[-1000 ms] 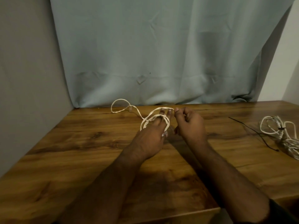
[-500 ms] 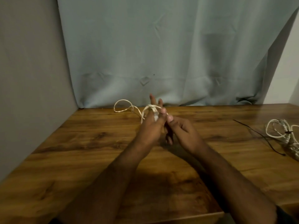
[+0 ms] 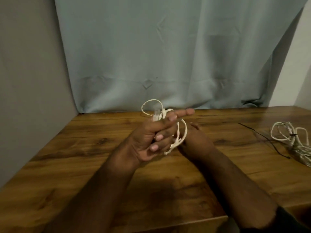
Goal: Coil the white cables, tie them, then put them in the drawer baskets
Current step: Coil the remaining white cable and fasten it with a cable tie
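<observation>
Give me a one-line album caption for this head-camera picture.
Left hand and right hand coil a white cable above a wooden table.

Wooden table (image 3: 67, 165) fills the lower view, dark grain running across it. Behind it a pale blue curtain (image 3: 168, 56) hangs creased, its hem meeting the table's back edge. Grey wall (image 3: 28, 73) to the left, lighter wall (image 3: 301, 56) at far right. A thin black wire (image 3: 262, 137) trails over the table's right side.
</observation>
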Action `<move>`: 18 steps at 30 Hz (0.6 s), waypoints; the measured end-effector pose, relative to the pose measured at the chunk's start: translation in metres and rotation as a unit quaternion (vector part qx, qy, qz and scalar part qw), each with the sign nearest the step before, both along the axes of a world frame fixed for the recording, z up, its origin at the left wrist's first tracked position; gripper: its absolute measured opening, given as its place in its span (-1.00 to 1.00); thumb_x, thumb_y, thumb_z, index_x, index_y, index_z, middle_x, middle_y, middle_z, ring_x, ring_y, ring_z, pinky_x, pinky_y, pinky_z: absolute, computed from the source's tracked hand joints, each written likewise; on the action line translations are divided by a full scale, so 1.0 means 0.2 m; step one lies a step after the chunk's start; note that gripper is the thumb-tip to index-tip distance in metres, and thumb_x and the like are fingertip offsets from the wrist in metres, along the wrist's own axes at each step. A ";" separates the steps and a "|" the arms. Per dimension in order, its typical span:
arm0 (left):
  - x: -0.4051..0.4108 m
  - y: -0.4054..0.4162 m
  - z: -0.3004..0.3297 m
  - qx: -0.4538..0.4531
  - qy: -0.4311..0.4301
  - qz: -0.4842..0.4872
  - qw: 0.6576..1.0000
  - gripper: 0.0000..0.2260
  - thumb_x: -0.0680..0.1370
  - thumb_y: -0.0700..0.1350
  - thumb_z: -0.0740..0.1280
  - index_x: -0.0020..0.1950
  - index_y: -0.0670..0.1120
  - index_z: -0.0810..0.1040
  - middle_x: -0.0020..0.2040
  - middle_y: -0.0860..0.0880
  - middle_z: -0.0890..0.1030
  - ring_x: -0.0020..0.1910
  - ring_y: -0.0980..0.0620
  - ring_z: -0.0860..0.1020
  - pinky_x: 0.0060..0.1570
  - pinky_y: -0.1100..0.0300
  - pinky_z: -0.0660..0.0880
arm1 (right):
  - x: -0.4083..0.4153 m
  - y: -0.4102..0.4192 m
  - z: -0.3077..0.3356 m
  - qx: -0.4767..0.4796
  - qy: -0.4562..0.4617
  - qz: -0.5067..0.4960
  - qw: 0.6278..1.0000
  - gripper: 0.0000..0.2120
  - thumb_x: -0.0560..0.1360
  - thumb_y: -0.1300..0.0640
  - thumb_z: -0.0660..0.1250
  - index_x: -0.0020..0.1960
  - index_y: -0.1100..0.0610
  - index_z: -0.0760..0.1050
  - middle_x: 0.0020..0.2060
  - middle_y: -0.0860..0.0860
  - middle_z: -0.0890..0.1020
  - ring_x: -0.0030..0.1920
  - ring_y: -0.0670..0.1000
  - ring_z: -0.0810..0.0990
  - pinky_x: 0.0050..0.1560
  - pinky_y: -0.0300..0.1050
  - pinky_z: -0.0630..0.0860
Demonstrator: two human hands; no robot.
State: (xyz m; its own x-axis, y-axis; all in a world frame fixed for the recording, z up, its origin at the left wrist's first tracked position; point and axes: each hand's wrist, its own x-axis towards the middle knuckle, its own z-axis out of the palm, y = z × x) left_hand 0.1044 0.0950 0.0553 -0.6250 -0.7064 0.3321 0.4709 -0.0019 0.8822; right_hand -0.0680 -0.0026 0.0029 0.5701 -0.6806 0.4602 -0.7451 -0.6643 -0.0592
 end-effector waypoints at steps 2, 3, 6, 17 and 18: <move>-0.01 0.01 -0.02 -0.011 -0.155 -0.039 0.987 -0.56 0.56 -0.09 0.44 0.42 -0.17 0.54 -0.42 -0.02 0.58 -0.69 0.23 0.37 -0.70 0.37 0.16 | -0.04 0.03 0.02 0.014 -0.070 -0.019 0.997 -0.82 0.53 -0.13 0.33 0.13 -0.19 0.51 -0.03 -0.17 0.64 0.04 -0.07 0.62 0.21 -0.07 0.43; -0.02 0.02 -0.03 -0.027 -0.254 -0.045 0.966 -0.56 0.59 -0.12 0.40 0.45 -0.18 0.51 -0.34 -0.08 0.65 -0.69 0.22 0.36 -0.70 0.38 0.14 | -0.06 0.05 0.03 0.021 -0.094 -0.045 0.994 -0.89 0.52 -0.10 0.35 0.01 -0.14 0.49 -0.16 -0.17 0.60 -0.04 -0.02 0.62 0.07 -0.10 0.39; -0.07 0.04 -0.06 -0.004 -0.438 -0.032 0.898 -0.57 0.66 -0.14 0.28 0.54 -0.15 0.38 -0.02 -0.23 0.73 -0.66 0.19 0.40 -0.69 0.39 0.15 | -0.06 0.05 0.05 -0.019 -0.163 -0.154 0.974 -0.88 0.57 -0.02 0.24 -0.08 -0.03 0.50 -0.20 -0.08 0.65 -0.01 0.13 0.63 0.12 0.00 0.31; -0.03 -0.12 -0.16 -0.138 -0.381 0.442 0.800 -0.75 0.63 0.15 0.34 0.16 0.01 0.54 0.04 -0.13 0.70 -0.17 -0.01 0.74 -0.43 0.07 0.56 | -0.01 0.07 0.05 0.105 -0.277 0.044 0.954 -0.70 0.62 -0.02 0.31 -0.24 0.05 0.57 -0.41 -0.13 0.63 -0.38 -0.15 0.56 -0.31 -0.09 0.45; -0.03 -0.13 -0.15 -0.134 -0.315 0.453 0.823 -0.77 0.56 0.23 0.38 0.14 0.17 0.60 0.22 -0.11 0.65 0.01 -0.04 0.72 -0.34 0.01 0.61 | 0.00 0.10 0.04 0.140 -0.257 0.066 0.954 -0.70 0.64 -0.02 0.31 -0.25 0.03 0.55 -0.43 -0.15 0.62 -0.41 -0.16 0.54 -0.34 -0.12 0.44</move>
